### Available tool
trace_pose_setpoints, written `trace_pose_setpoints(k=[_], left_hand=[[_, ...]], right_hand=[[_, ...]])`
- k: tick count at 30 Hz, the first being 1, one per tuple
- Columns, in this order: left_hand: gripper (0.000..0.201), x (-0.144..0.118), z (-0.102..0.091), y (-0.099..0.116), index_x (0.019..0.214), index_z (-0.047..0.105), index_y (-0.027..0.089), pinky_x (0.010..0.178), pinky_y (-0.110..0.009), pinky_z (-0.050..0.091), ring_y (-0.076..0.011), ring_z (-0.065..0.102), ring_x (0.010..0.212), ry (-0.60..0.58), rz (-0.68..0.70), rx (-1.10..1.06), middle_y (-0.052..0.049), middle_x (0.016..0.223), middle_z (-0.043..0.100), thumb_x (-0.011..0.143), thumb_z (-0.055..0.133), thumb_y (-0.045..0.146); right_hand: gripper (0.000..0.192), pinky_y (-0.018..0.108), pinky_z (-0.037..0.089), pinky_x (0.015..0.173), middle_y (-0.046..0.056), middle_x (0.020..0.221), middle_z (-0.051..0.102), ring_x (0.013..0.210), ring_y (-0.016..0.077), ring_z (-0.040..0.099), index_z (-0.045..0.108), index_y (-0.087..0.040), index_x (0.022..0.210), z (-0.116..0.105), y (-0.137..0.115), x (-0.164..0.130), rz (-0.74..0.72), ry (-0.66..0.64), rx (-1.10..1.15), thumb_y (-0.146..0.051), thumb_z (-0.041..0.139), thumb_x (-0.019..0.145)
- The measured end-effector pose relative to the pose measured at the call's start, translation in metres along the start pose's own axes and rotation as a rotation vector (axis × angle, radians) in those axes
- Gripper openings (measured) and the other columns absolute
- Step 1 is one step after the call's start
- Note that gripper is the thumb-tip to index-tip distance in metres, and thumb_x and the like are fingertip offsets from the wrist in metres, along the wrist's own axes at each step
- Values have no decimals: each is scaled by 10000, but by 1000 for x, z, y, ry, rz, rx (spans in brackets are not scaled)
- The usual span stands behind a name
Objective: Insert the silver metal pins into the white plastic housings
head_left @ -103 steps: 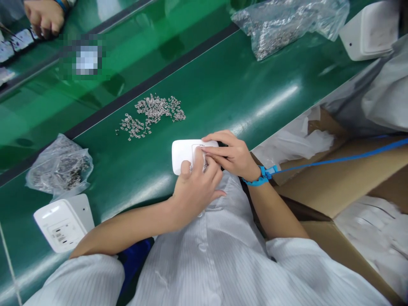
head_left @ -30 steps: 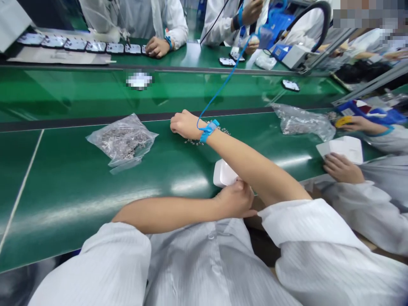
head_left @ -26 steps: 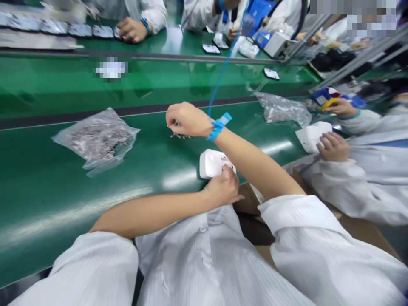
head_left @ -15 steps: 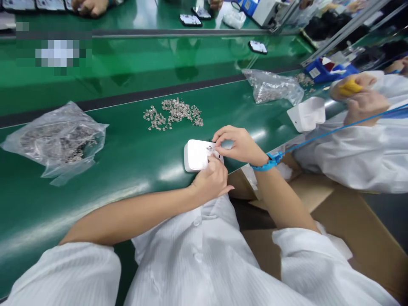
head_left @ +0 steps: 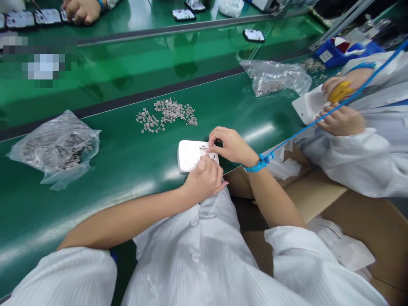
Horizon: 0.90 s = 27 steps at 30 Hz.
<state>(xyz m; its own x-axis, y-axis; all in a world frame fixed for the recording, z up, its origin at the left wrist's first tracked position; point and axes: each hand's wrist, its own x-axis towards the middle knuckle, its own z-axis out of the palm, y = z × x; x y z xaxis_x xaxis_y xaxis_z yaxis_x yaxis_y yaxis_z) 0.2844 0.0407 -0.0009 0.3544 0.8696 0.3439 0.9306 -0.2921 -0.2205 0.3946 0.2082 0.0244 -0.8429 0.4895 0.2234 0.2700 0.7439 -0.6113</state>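
A white plastic device lies flat on the green bench close to my body. My left hand rests on its near edge and steadies it. My right hand, with a blue wrist strap, pinches small metal parts against the device's right side. A loose heap of small metal parts lies on the bench just beyond the device.
A clear bag of metal parts lies at the left, another bag at the back right. A co-worker's hands hold a white device and a yellow tool at the right. A cardboard box sits by my right side.
My right hand reached out to the loose heap of parts, then came back to the white device. My left hand stayed on the device throughout. The view has tilted down.
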Motion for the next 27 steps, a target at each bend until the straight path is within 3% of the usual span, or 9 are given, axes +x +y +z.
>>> trace_pose_setpoints(k=[5, 10, 16, 20, 27], left_hand=[[527, 3, -2, -5, 1149, 707, 64, 876, -433, 350, -430, 624, 1240, 11, -16, -36, -225, 1181, 728, 1047, 468, 522], [571, 4, -4, -7, 1243, 669, 30, 924, -446, 380, -419, 602, 1307, -2, 14, -22, -252, 1241, 711, 1063, 437, 519], [571, 9, -8, -8, 1182, 695, 42, 934, -420, 409, -372, 645, 1267, -15, 37, 25, -229, 1211, 732, 1081, 402, 522], [563, 12, -8, -8, 1148, 705, 27, 925, -414, 384, -385, 651, 1249, -13, 36, -32, -233, 1142, 742, 1067, 453, 524], [556, 13, -7, -8, 1126, 710, 58, 826, -403, 370, -349, 679, 1202, 29, 41, 41, -180, 1097, 761, 1078, 417, 528]], right_hand=[[75, 416, 542, 866, 88, 999, 716, 966, 240, 668, 701, -212, 911, 17, -3, -26, -36, 254, 42, -281, 687, 936], [170, 503, 542, 959, 89, 1165, 742, 1096, 270, 681, 776, -278, 1033, 40, -4, -54, -26, 440, -16, -249, 618, 978], [208, 510, 535, 967, 81, 1194, 746, 1126, 268, 679, 779, -302, 1099, 46, 2, -57, -33, 453, -40, -259, 603, 996], [204, 484, 528, 952, 74, 1199, 738, 1116, 250, 672, 777, -304, 1096, 43, 3, -56, -58, 449, -35, -253, 604, 1002], [189, 464, 509, 946, 67, 1206, 735, 1110, 240, 668, 760, -302, 1098, 40, 3, -56, -73, 432, -73, -236, 610, 1003]])
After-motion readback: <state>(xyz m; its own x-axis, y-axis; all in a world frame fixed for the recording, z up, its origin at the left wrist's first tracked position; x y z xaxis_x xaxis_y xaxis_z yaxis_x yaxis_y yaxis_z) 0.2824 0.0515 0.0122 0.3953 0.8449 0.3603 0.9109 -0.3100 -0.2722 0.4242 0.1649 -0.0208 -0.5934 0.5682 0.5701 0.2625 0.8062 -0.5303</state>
